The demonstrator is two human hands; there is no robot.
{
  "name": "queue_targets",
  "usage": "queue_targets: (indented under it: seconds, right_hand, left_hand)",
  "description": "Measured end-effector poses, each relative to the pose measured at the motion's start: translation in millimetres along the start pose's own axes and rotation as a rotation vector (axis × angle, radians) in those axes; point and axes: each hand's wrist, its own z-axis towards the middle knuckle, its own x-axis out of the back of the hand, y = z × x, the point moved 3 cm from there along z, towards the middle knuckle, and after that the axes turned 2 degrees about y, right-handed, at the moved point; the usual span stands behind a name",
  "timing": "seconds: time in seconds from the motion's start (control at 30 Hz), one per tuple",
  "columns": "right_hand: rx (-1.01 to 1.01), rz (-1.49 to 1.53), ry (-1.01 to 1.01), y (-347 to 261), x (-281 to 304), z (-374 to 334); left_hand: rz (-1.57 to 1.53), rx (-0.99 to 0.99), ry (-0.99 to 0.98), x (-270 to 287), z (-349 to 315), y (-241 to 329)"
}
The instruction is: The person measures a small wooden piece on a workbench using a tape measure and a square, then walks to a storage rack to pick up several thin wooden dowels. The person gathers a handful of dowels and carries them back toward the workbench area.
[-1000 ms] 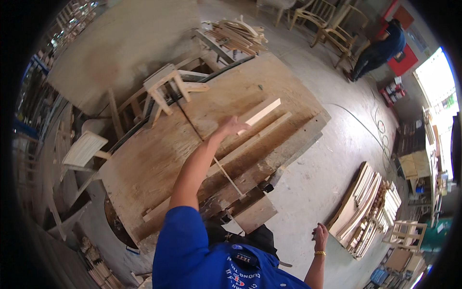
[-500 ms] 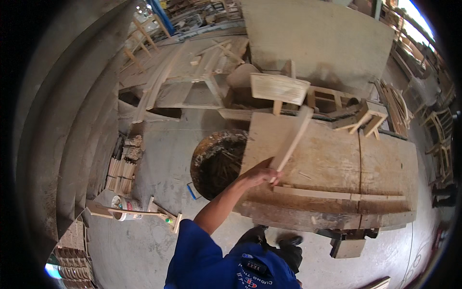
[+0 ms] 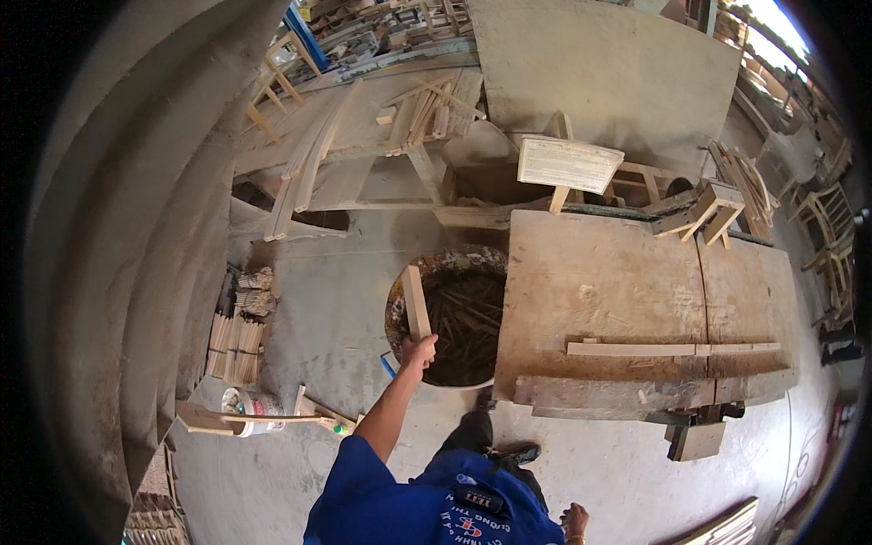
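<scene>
Workshop floor (image 3: 318,291) of grey concrete surrounds the work area, with dust and dark marks visible on it. To the right of the grip stands a worn wooden bench (image 3: 563,300), its top scuffed and stained brown. A long pale strip (image 3: 627,349) lies along the near side of the bench top.

Left hand (image 3: 420,350): closed, with the fingers wrapped around the near end of a wooden stick (image 3: 416,300). The stick extends from the grip away from the body, leaning slightly left. It is pale, straight and squared, with a broad light face, a narrower shaded side and a flat far end. Its surface appears plain and unpainted; fine grain is too small to judge at this size.

Beyond and to the right of the grip is a round barrel (image 3: 463,257), its rim stained and flaked. Dark, thin wood scraps (image 3: 459,313) lie inside. In view, the stick crosses the left part of the barrel; contact with the rim cannot be determined.

Right hand (image 3: 574,520): low and well to the right of the grip, beside the body, fingers bent. Whether it holds anything cannot be told.

Left of the grip, bundled sticks (image 3: 236,345) stand on the floor, with a white bucket (image 3: 263,404) nearer the body.
</scene>
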Motion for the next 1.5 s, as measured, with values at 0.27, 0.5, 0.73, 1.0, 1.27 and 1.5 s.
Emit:
queue_targets:
  seconds: [0.27, 0.5, 0.73, 1.0, 1.27, 1.5]
  right_hand:
    - [-0.241, -0.086, 0.119, 15.0, -71.5, -81.7]
    - [-0.324, -0.039, 0.183, -1.9, -152.8, -142.9]
    - [-0.64, -0.072, 0.281, 4.7, -156.8, -252.9]
    - [-0.449, -0.155, 0.466, -5.3, -121.7, -239.4]
    - [-0.43, 0.056, 0.504, 33.4, -111.3, -246.7]
    - [-0.518, 0.194, 0.316, 125.7, -77.0, -205.8]
  left_hand:
    - [0.353, -0.314, 0.473, 21.2, 162.8, 235.7]
    - [0.155, -0.585, 0.145, -4.6, 272.9, 421.8]
    - [0.868, -1.11, 0.172, -212.2, 306.3, 454.0]
    - [1.146, -1.186, 0.297, -195.1, 266.9, 456.1]
    - [0.085, -1.141, 0.255, -137.8, 197.1, 316.1]
    - [-0.254, -1.031, -0.028, -140.3, 31.7, 176.3]
